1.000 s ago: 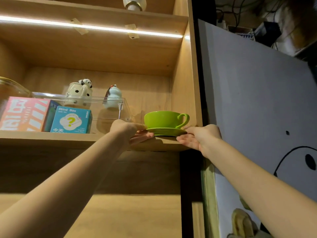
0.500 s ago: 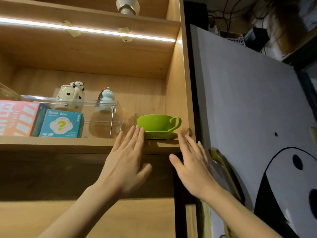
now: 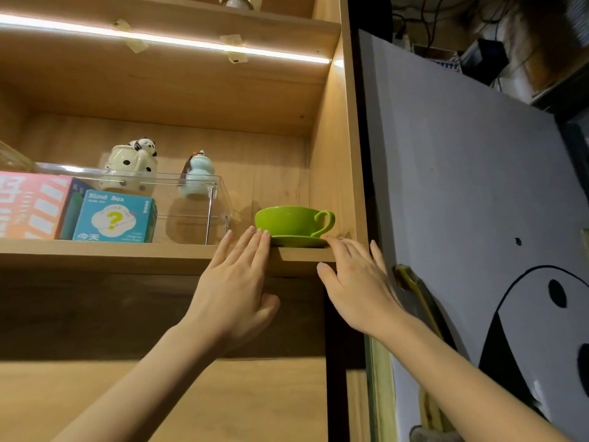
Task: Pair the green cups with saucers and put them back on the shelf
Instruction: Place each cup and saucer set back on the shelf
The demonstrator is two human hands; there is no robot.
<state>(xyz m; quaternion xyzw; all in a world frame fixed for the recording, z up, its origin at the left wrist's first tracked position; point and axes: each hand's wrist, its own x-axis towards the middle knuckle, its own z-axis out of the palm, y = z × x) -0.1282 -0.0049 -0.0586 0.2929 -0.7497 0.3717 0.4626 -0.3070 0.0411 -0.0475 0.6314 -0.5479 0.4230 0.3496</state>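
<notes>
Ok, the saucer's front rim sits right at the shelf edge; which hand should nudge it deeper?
Left, probably. The left hand has straight fingertips at the saucer's front-left rim, beside the green cup. The right hand is crowded against the cabinet side wall.

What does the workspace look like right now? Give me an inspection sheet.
Surface: wooden shelf, lit by a light strip above.
Job's things: green cup upright on green saucer, at the shelf's right end, handle to the right.
Clutter: teal blind box, pink box, clear case, panda teapot, pale blue gourd figure.
Grips: left hand open, fingertips at the saucer's left edge; right hand open, fingertips near its right edge; neither holds anything.
Cables: dark wires at upper right.
Surroundings: grey panel with a black drawing to the right.
</notes>
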